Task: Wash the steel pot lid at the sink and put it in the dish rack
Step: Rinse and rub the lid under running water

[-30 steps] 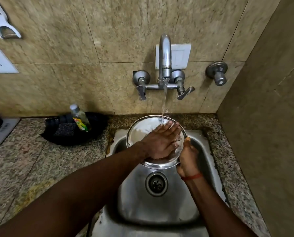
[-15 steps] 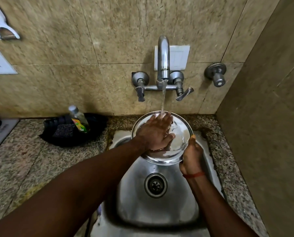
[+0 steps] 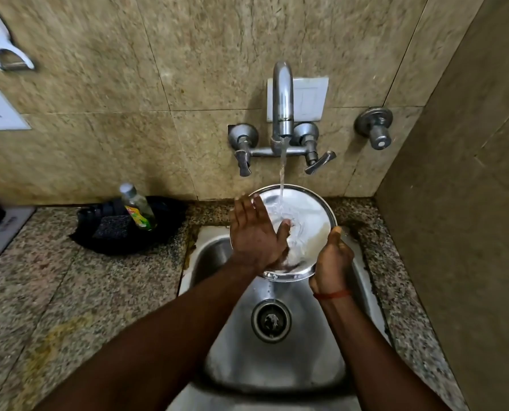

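The round steel pot lid (image 3: 309,221) is held tilted over the steel sink (image 3: 306,357), right under the running tap (image 3: 282,99). Water streams onto its shiny face. My right hand (image 3: 330,262) grips the lid's lower right rim. Flat and open, my left hand (image 3: 256,232) lies on the lid's left half, fingers spread and pointing away from me. No dish rack is in view.
A black tray (image 3: 123,226) with a scrub pad and a small dish-soap bottle (image 3: 137,207) sits on the granite counter (image 3: 54,292) left of the sink. The tiled wall carries the tap valves, a switch plate and a stop valve (image 3: 374,126). A side wall rises at right.
My left hand has slid from the lid's centre and right side over to its left half. The lid has shifted slightly up and to the right under the stream.
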